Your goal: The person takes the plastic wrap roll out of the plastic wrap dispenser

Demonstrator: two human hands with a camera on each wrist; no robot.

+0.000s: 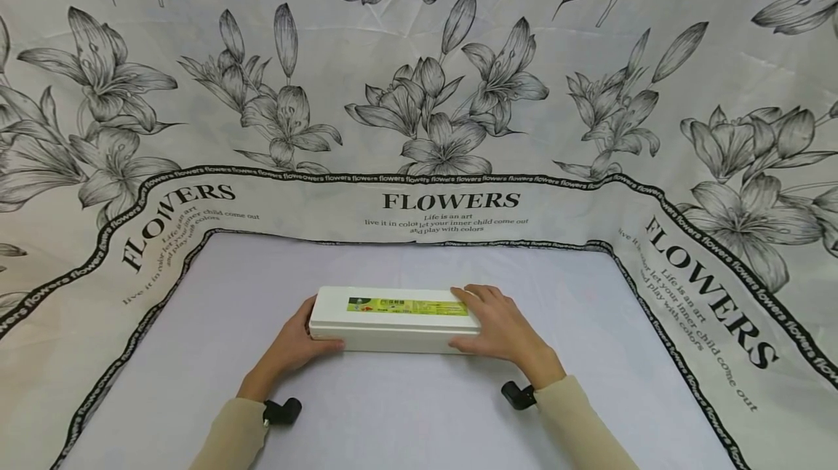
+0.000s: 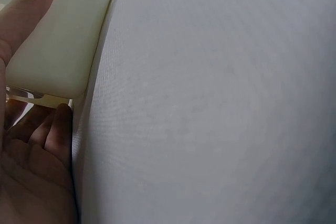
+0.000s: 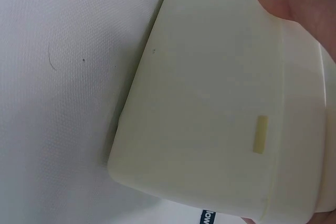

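Observation:
A long white lidded plastic box [image 1: 393,343] lies on the white cloth, with a yellow-green label [image 1: 406,306] on its top. My left hand [image 1: 297,339] grips its left end, the thumb along the front and the other fingers round the end. In the left wrist view, curled fingers [image 2: 58,135] reach to the box's lower end. The right hand [image 1: 500,321] holds the opposite end, its fingers over the top and its thumb [image 3: 294,1] against the front wall. A small yellowish strip [image 3: 260,135] shows on the wall in the right wrist view.
The white cloth [image 1: 406,412] covers the table around the box. Behind and at both sides rises a floral cloth [image 1: 445,92] with a printed "FLOWERS" border. A black wrist camera [image 1: 283,412] sits on the left wrist, another black camera [image 1: 519,396] on the right.

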